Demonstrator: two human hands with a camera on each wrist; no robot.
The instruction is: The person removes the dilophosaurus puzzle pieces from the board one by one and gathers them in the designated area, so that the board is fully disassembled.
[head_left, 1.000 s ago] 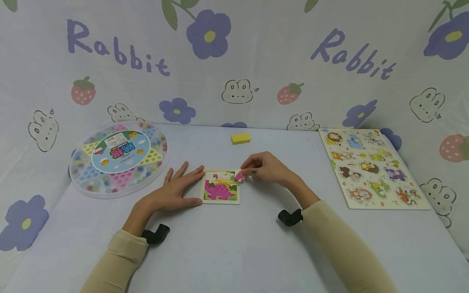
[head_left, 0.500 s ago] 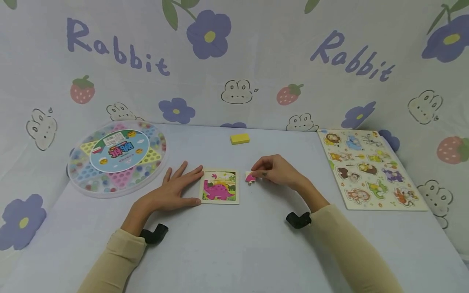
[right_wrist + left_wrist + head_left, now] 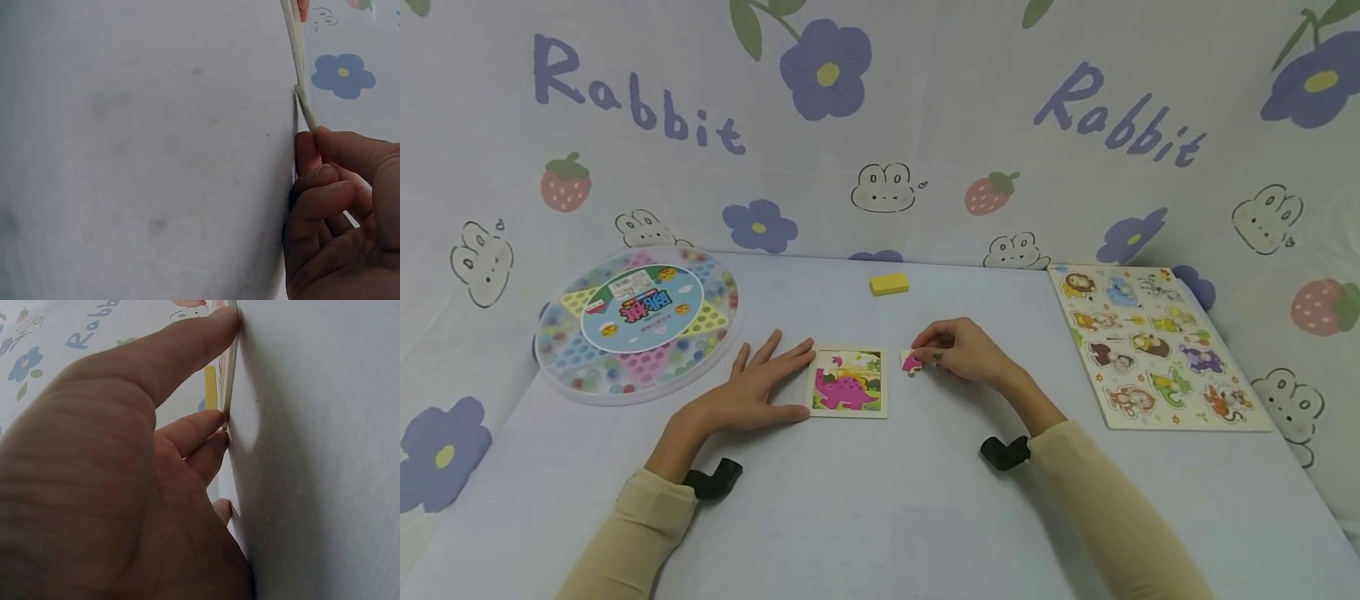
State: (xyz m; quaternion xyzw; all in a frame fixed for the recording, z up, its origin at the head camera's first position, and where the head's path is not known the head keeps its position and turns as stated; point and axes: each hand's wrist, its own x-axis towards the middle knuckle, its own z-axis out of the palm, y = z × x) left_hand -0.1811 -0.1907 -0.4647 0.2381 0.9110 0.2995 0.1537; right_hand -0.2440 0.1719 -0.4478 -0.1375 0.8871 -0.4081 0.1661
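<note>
A small square dinosaur jigsaw puzzle in a pale frame lies flat at the table's middle, a magenta dinosaur across its picture. My left hand rests at its left side, fingers spread; the thumb and a fingertip touch the frame's edge, also seen edge-on in the left wrist view. My right hand, right of the puzzle, pinches a magenta-and-white puzzle piece between thumb and fingers. A small gap separates piece and frame in the head view. From the right wrist, the piece looks tilted, its far end low near the table.
A yellow block lies behind the puzzle. To the left is a round Chinese checkers box with a clear lid. An animal peg puzzle board lies at the right. A printed cloth hangs at the table's back.
My right hand has drawn the puzzle piece rightward, away from the puzzle's upper right corner, and then nearly stopped. My left hand stays on the frame's left edge.
</note>
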